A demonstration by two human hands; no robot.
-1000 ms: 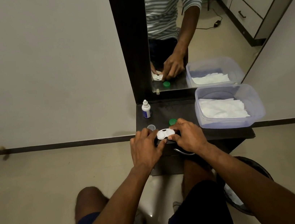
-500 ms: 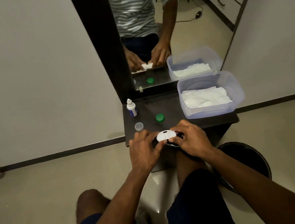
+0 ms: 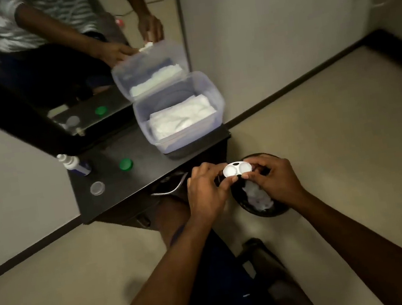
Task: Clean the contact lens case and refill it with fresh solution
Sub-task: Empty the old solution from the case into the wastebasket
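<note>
While the lens case (image 3: 237, 169) lies crosswise over the bin (image 3: 262, 209), left hand (image 3: 206, 190) and right hand (image 3: 277, 179) pinch opposite ends.

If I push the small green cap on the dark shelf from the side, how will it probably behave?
The green cap looks small and plastic, so probably light and easy to slide on the smooth dark shelf. It lies flat and low, so tipping seems unlikely. Knocked onto its round edge, it might roll away.

left hand (image 3: 206, 190) + right hand (image 3: 275, 180): pinch white lens case (image 3: 237, 169) | above black bin (image 3: 262, 211) | caps off, on shelf (image 3: 146, 178)
</note>
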